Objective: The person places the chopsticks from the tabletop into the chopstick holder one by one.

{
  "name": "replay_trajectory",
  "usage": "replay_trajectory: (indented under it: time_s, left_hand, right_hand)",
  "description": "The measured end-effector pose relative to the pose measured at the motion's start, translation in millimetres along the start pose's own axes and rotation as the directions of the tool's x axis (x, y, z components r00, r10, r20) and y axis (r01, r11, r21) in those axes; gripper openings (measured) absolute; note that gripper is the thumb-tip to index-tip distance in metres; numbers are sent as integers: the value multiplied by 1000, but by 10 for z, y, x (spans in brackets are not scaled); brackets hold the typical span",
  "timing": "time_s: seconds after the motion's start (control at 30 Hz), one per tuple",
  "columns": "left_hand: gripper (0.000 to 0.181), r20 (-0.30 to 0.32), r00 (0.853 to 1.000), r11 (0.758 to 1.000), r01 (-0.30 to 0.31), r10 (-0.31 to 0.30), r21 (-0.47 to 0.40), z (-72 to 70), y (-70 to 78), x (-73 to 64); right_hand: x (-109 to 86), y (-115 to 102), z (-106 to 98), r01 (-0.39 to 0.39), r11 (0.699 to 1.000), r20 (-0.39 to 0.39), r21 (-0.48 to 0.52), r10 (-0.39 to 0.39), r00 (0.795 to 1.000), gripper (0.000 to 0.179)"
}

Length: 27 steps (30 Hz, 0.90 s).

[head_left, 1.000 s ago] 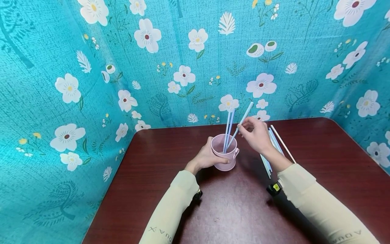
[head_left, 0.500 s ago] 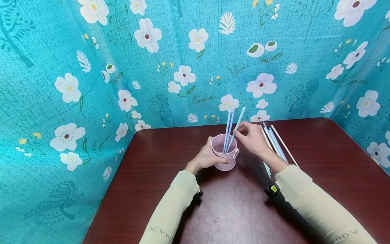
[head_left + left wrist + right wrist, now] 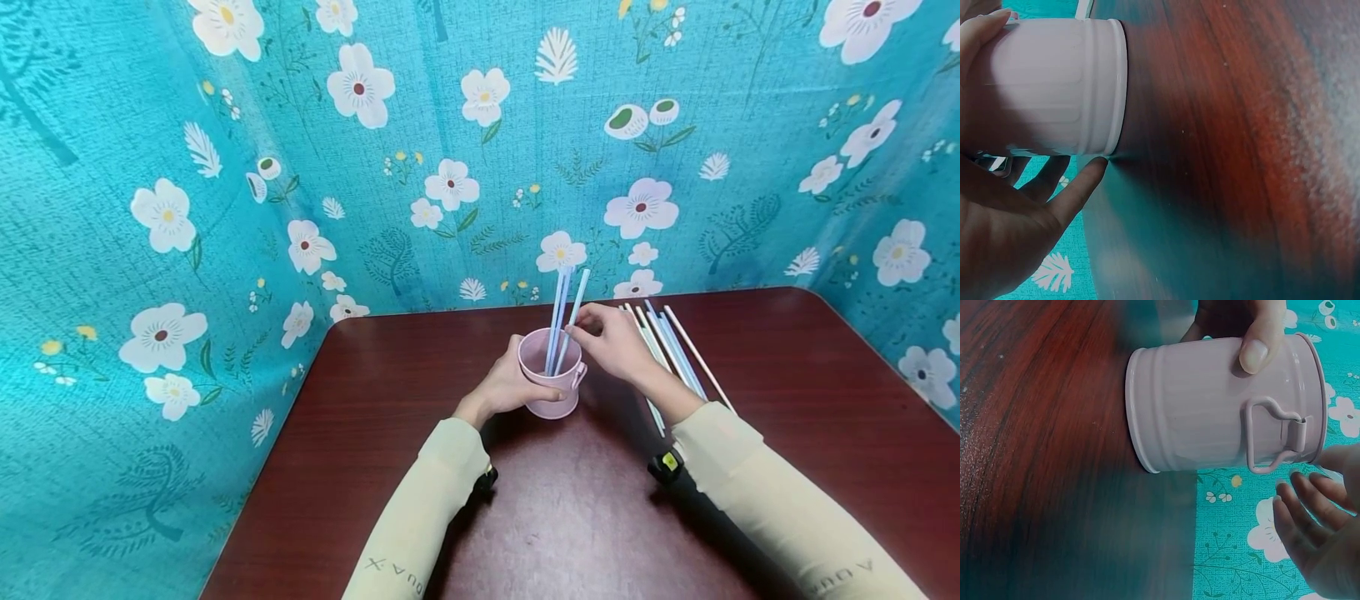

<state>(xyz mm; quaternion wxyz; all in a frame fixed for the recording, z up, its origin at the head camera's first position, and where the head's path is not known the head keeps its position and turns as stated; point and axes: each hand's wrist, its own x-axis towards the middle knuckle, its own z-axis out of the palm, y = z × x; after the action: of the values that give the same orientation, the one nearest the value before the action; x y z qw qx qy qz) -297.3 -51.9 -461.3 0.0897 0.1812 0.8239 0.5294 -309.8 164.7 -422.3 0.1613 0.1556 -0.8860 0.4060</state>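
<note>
A small pink metal bucket (image 3: 552, 402) stands upright on the table. My left hand (image 3: 506, 383) grips its left side, the thumb lying across the front; the left wrist view shows fingers around the bucket (image 3: 1041, 87) close to its base. Inside lean several pale blue and lilac straws (image 3: 557, 317). At the right of the rim, my right hand (image 3: 613, 340) pinches a light blue straw (image 3: 580, 293) whose lower end is in the bucket. In the right wrist view a wire handle (image 3: 1251, 434) sticks out from the bucket, and the other fingers of my right hand (image 3: 1329, 537) hang loosely curled.
Several white, blue and pale green straws (image 3: 678, 354) lie on the dark red wooden table (image 3: 405, 400), right of the bucket and partly under my right forearm. A turquoise flowered cloth (image 3: 420, 108) hangs behind the table's back edge and along the sides.
My right hand has moved left and slightly down with the light blue straw, which now stands lower and more upright against the other straws. My left hand keeps its hold on the bucket.
</note>
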Motion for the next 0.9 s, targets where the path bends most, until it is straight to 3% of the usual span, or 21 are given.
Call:
replay_trajectory:
  time_s: [0.47,0.73,0.9]
  left_hand:
    - [91,-3,1000,1000,11,-11,7,7,24,-15]
    - [93,-2,1000,1000,7,-7,-10,0,26,-11]
    - [94,3,1000,1000,2,-2,-11,-1,18,-2]
  right_hand:
    - [16,15,-68,-44,999,83,3,43,996,24]
    - [27,6,-269,-28,1000,27,-4,28,999,32]
    - [43,116,-373,-21,995,1,-99,21,1000,25]
